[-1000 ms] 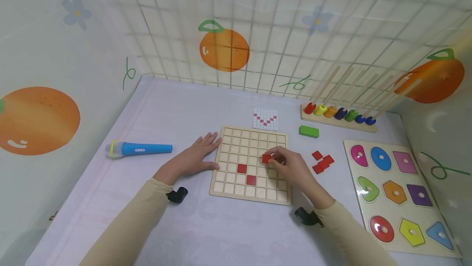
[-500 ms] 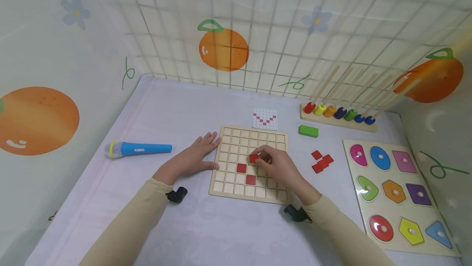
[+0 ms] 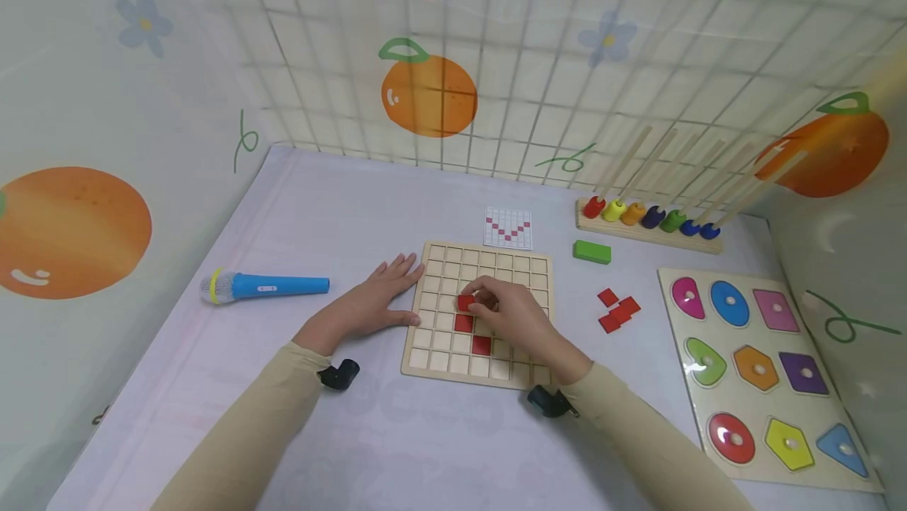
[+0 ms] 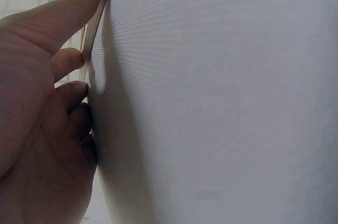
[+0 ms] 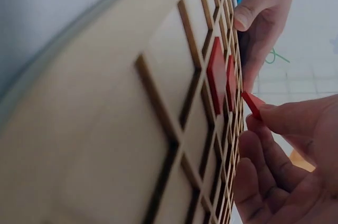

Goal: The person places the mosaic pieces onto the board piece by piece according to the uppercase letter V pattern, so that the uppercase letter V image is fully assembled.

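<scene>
Right hand (image 3: 513, 318) pinches a small flat red square tile (image 3: 465, 302) between thumb and fingertips, held tilted just above the square pale wooden grid board (image 3: 480, 373), over the cell directly beyond the nearer of two red tiles (image 3: 464, 323) already seated; the second one (image 3: 482, 345) sits diagonally toward the wrist. To do this well, judging from the tilt seen in the right wrist view: level the tile (image 5: 252, 103), line its edges with the raised wooden ribs, lower it flat and let go only once it sits inside the cell. Left hand (image 3: 368, 302) lies spread and flat, fingers straight, its thumb side pressed against the board's left edge (image 4: 95, 28), bracing it. Board looks smooth unfinished wood with shallow square recesses; tiles are thin, glossy, sharp-cornered. Spare red tiles (image 3: 618, 310) lie loose on the matte lilac tabletop (image 3: 368, 196) to the right of the right hand.
</scene>
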Motion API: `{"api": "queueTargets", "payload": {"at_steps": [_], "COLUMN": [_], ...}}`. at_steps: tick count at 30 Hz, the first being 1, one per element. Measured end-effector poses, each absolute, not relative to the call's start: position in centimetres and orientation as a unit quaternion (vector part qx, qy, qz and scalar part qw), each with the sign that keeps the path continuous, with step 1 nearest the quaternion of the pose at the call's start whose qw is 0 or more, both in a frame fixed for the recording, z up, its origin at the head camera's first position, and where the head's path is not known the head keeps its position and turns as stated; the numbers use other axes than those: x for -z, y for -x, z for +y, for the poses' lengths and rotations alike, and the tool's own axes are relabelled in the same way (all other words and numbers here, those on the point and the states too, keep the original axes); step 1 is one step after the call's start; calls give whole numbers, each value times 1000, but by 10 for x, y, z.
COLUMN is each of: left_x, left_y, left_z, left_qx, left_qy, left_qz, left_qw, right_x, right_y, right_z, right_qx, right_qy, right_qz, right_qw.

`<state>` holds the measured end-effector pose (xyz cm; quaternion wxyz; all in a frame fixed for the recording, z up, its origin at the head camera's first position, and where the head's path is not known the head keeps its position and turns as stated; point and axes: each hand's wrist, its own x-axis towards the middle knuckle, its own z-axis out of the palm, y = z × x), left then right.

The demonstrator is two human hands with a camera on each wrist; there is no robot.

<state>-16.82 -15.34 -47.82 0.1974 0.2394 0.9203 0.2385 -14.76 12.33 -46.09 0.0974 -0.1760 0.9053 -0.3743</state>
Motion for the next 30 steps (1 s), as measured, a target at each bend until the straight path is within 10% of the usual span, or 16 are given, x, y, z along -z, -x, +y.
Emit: {"api": "queueTargets", "payload": {"at_steps": [30], "left_x": [479], "left_y": [170], "left_z": [-154], "left_qx": [-240], "left_qy": [-244], "left_qz": [919], "left_qw": [194], "right_x": [468], "right_y": [156], "right_z": [91], "right_qx": [312], "right_qy": [208], "right_qz": [924], "right_qw": [83]}}
